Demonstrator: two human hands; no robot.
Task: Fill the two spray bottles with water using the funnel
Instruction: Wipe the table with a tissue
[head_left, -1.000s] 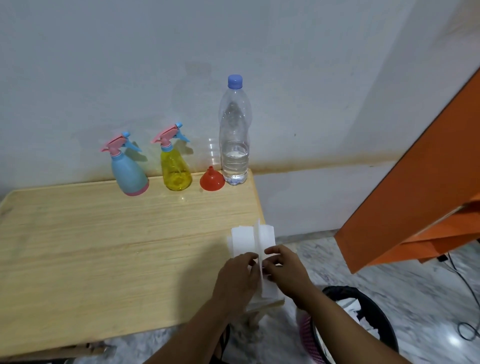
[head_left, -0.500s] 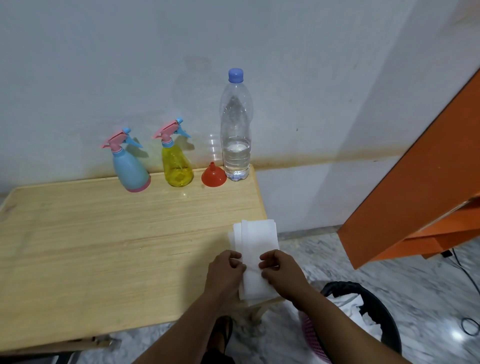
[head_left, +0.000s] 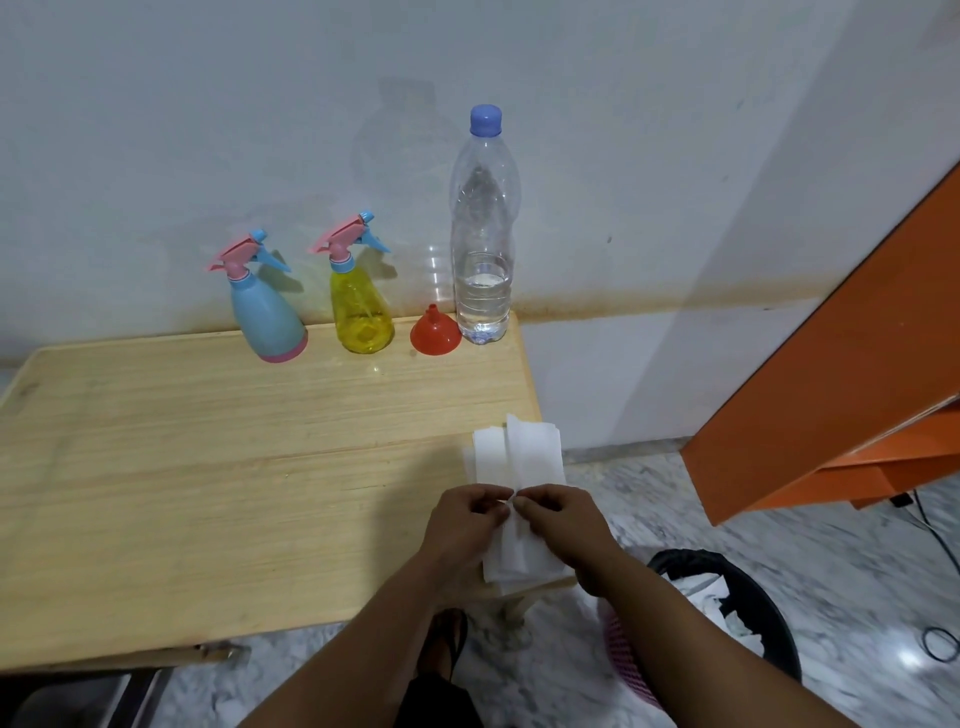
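Head view: both our left hand (head_left: 465, 525) and right hand (head_left: 558, 522) pinched white tissue (head_left: 519, 467) at the desk (head_left: 208, 467) near edge. Spray bottles (head_left: 267, 317) (head_left: 361, 312), funnel (head_left: 435, 335), capped water bottle (head_left: 483, 234) sat untouched far back. Filling hadn't started; next we'd probably uncap.

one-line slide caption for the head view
Both hands pinch white folded tissues on wooden table; spray bottles untouched.
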